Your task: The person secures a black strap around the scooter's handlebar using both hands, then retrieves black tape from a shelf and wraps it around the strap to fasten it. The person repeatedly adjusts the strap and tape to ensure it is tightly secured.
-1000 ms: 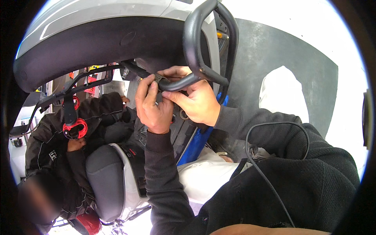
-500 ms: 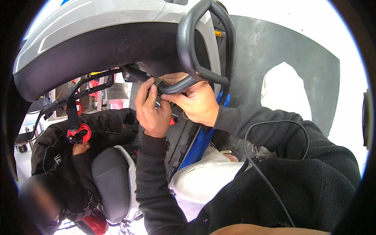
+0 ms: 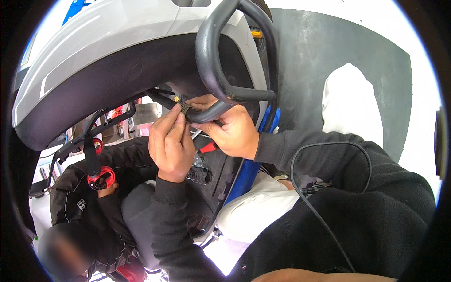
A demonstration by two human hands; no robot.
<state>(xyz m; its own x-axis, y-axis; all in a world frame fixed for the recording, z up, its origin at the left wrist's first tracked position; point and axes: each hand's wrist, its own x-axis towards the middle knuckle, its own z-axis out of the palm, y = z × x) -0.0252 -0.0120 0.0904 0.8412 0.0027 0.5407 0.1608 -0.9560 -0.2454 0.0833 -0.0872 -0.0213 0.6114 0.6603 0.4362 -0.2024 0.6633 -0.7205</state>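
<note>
My left hand pinches an olive mesh strip at the curved black tube under a grey-and-white vehicle panel, with its fingertips on the strip. My right hand is closed around the same tube just to the right, thumb below it and fingers partly hidden behind it. A larger looped black tube rises above both hands. Below them lie a red-handled tool and a dark part in clear plastic.
A co-worker in dark clothing crouches at left, below a black frame with red round fittings. A dark seat is at lower centre. A blue pad runs beside my leg. A grey mat lies at right.
The panel, tubes and my hands appear shifted left in the picture, with the hands also lower. Both hands keep their hold at the strip. The co-worker appears farther right and more dark seat is covered.
</note>
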